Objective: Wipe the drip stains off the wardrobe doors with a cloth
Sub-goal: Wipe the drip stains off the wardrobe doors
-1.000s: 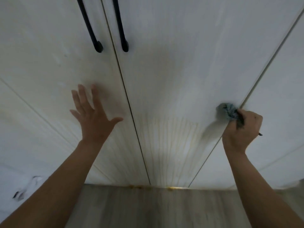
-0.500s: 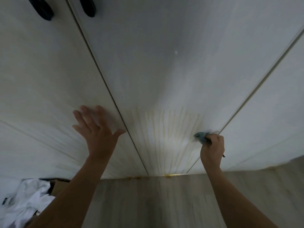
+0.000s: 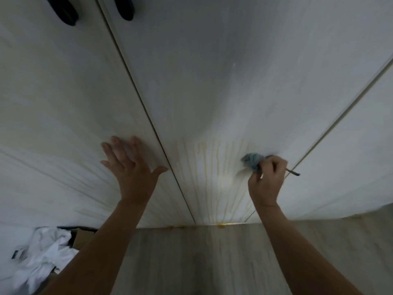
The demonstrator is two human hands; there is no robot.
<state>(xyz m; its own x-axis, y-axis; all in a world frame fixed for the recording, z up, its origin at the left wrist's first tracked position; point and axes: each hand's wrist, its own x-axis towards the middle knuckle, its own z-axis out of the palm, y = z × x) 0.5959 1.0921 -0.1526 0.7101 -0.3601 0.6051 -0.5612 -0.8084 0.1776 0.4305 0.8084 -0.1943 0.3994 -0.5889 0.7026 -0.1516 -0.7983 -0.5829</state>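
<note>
Scrubbing with the cloth (image 3: 252,160) bunched in our right hand (image 3: 266,180) low on the middle door (image 3: 212,81), left hand (image 3: 129,170) flat and open on the next one, we'd follow each yellow drip (image 3: 205,173) down with firm overlapping strokes.

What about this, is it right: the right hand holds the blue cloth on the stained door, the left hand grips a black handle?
Not quite. The head view shows the left hand resting flat on the neighbouring door, below the black handles. The right hand does hold the blue cloth on the stained door.
</note>
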